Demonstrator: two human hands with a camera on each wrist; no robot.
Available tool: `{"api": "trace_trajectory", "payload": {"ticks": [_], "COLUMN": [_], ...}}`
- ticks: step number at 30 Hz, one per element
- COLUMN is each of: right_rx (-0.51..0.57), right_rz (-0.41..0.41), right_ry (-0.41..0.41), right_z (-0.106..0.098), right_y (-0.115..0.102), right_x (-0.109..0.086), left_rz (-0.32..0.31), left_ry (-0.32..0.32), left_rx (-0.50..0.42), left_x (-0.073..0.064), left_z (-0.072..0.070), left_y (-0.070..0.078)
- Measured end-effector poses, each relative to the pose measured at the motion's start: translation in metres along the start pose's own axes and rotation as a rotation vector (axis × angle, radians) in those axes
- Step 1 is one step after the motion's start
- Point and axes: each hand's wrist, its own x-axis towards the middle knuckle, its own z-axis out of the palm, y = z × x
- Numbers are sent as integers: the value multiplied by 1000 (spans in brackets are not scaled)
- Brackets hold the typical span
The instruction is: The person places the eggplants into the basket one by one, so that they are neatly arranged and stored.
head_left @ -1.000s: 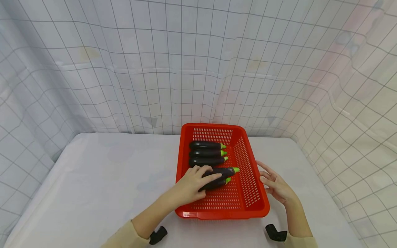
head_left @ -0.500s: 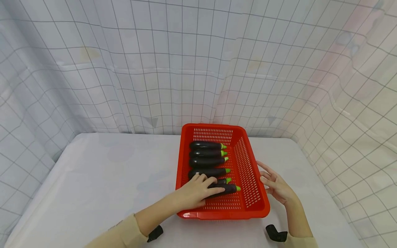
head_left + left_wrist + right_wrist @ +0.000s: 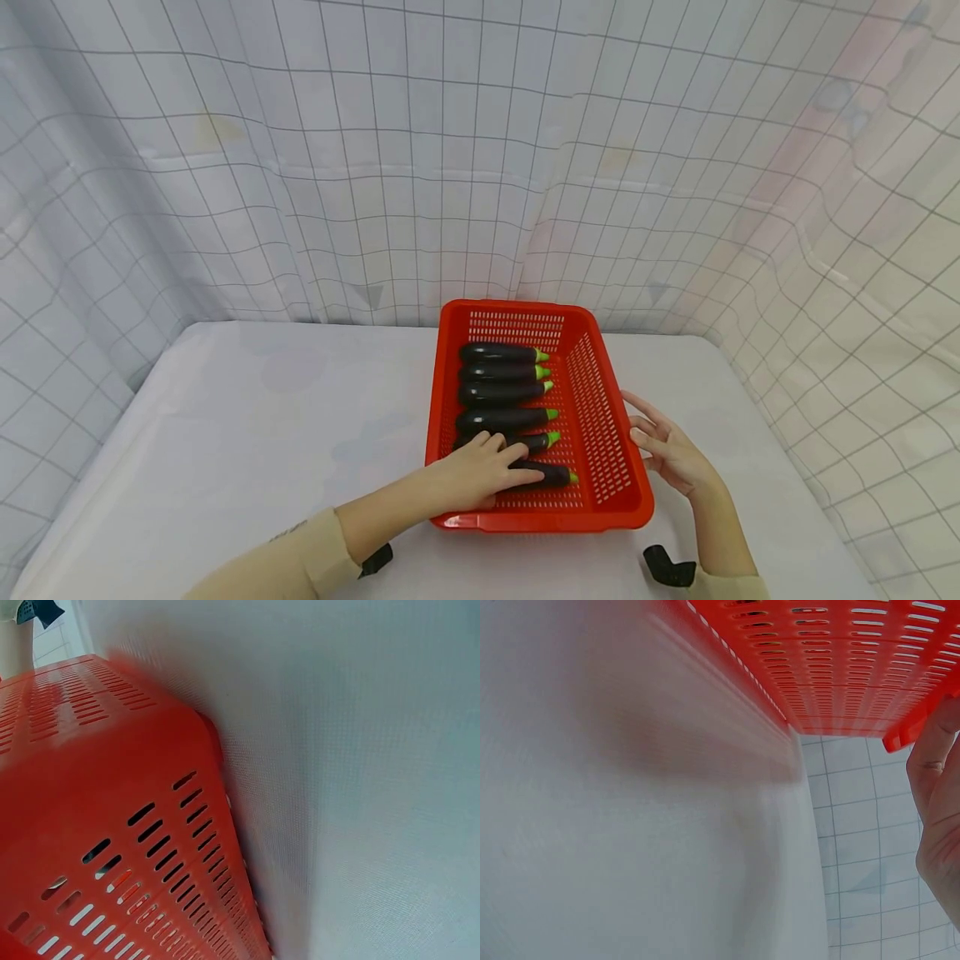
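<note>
A red plastic basket [image 3: 540,522] holds several dark eggplants laid side by side, green stems to the right. My left hand [image 3: 480,473] reaches over the near left part of the basket and grips the nearest eggplant [image 3: 551,475], covering its left half. Just beyond it, another eggplant [image 3: 536,442] is partly hidden by the fingers. Farther back lie an uncovered eggplant [image 3: 502,419] and a close group of three, the middle one being this eggplant [image 3: 495,372]. My right hand [image 3: 671,450] rests with its fingers loosely bent against the basket's right rim.
The basket stands on a white-covered table [image 3: 300,433]. White gridded curtains [image 3: 480,167] rise behind it and at both sides. A black object [image 3: 667,567] shows at the right wrist and another black piece [image 3: 377,560] by the left wrist.
The left hand moved the gripped eggplant toward the near side of the basket, away from the others, uncovering the eggplant behind. The right hand has stayed at the rim.
</note>
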Motion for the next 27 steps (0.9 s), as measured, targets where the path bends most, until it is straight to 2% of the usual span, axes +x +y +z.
{"api": "trace_trajectory", "payload": {"ticks": [9, 20, 27], "right_rx": [10, 11, 15], "right_rz": [-20, -30, -32], "right_ry": [-13, -25, -18], "right_z": [2, 3, 3], "right_y": [-1, -2, -3], "right_x": [1, 0, 0], "left_rz": [8, 30, 31], "left_ry": [-22, -43, -67], "left_rx": [-7, 56, 65], "left_x": [0, 1, 2], "left_z": [1, 4, 7], "left_y": [0, 0, 0]}}
